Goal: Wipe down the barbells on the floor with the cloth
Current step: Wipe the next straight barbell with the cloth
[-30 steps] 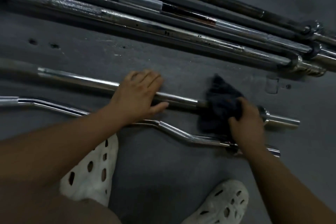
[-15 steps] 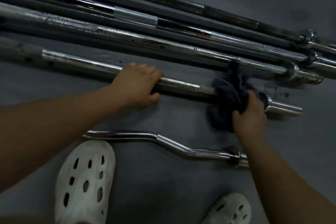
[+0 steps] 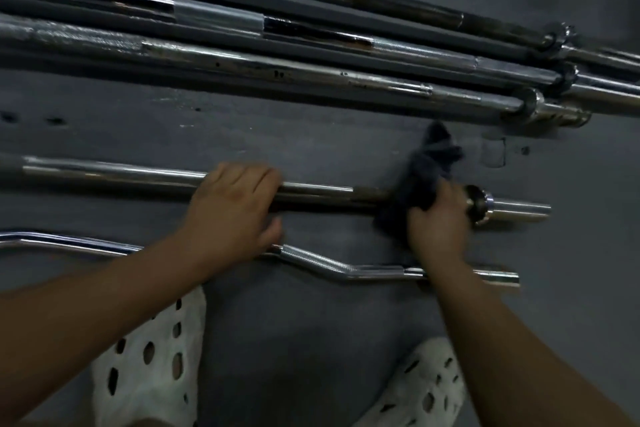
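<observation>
**Wiping a short straight bar beside its collar**

Gripping a dark cloth (image 3: 415,180), the right hand (image 3: 438,222) is closing round the straight barbell (image 3: 114,175) at about 3 o'clock from the middle of the view; its fingers are curling under the fabric and are mostly hidden, so I cannot tell whether they are spread or together; the cloth is bunching round the shaft, with a loose corner sticking up toward 12 o'clock. Just to the 3 o'clock side of this hand, the bar's collar (image 3: 479,203) is almost touching the knuckles, and the chrome sleeve (image 3: 519,210) is running on past it.

The left hand (image 3: 235,215) is holding the same barbell nearer the centre; its fingers are pressed together and bending over the far side of the shaft, while the thumb is pointing toward 3 o'clock on the near side. The barbell is lying on the dark grey floor (image 3: 311,340), running from 9 o'clock to 3 o'clock.

Toward 6 o'clock from it, an EZ curl bar (image 3: 325,263) is lying roughly parallel and apart, passing under both wrists. Toward 12 o'clock, three long barbells (image 3: 311,74) are lying side by side, slanting down toward 3 o'clock. White perforated clogs are showing at 7 o'clock (image 3: 149,364) and 5 o'clock (image 3: 422,388); the picture is slightly blurred.
</observation>
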`<state>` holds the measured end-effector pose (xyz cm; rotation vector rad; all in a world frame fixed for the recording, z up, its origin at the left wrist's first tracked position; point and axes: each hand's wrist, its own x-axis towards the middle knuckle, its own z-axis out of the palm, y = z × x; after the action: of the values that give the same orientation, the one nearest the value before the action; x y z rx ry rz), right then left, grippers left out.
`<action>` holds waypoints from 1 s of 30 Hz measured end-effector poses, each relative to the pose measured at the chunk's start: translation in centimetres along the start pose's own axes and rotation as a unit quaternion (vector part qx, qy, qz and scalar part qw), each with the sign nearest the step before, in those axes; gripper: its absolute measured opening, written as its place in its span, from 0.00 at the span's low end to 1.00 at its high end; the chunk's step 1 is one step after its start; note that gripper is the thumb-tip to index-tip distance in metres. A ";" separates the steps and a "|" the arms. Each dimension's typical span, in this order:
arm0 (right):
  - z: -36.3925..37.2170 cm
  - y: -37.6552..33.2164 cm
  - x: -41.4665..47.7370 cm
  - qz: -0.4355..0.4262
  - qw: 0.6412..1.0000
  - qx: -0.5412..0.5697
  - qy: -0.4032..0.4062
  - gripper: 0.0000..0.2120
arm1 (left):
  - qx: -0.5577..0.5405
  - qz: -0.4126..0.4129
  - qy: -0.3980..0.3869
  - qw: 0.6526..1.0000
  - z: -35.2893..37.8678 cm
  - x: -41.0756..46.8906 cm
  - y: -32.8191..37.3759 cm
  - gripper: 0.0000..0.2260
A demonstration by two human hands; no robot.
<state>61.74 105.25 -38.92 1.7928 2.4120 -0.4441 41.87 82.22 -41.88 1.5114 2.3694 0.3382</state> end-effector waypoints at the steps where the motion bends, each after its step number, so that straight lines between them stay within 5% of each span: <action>1: 0.9 -1.4 -2.1 -0.032 0.999 0.027 -0.007 0.28 | -0.003 -0.016 -0.024 1.000 -0.1 0.8 0.5 0.23; 4: 1.1 -2.2 -6.2 -0.181 0.977 0.074 -0.089 0.29 | 0.028 0.006 -0.071 0.997 0.5 1.1 1.1 0.24; 6: -0.7 0.8 -4.7 -0.267 0.958 -0.008 -0.106 0.31 | 0.035 0.045 -0.055 0.997 1.2 -0.9 1.1 0.25; 10: -3.2 6.3 -0.7 -0.010 1.000 0.001 -0.022 0.27 | 0.046 0.059 -0.027 0.997 2.0 -3.7 1.9 0.31; 12: -1.1 2.7 -2.3 0.012 1.000 0.023 -0.016 0.25 | 0.052 0.066 -0.031 0.996 2.0 -3.0 1.9 0.32; 17: 2.0 -7.9 -9.0 -0.279 0.950 0.061 -0.128 0.30 | 0.032 0.028 -0.062 0.997 -0.6 2.6 -0.6 0.33; 19: 1.1 -7.1 -6.1 -0.314 0.945 0.005 -0.091 0.33 | 0.035 0.021 -0.056 0.998 -1.3 2.8 -2.2 0.32; 23: -1.0 -0.2 1.5 -0.102 0.994 0.003 0.033 0.32 | 0.099 0.013 -0.040 0.994 -1.1 2.0 -3.8 0.36; 26: 0.6 -3.9 1.0 -0.006 0.996 0.087 0.035 0.28 | 0.112 0.000 -0.051 0.992 -1.5 4.2 -3.9 0.34; 30: 2.6 -11.1 -2.5 -0.255 0.961 0.089 -0.065 0.29 | 0.109 0.004 -0.079 0.991 -2.6 6.0 -4.9 0.30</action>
<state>51.71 99.26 -38.84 1.1208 2.7925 -0.8173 34.41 85.58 -42.01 1.5781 2.3360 -0.0396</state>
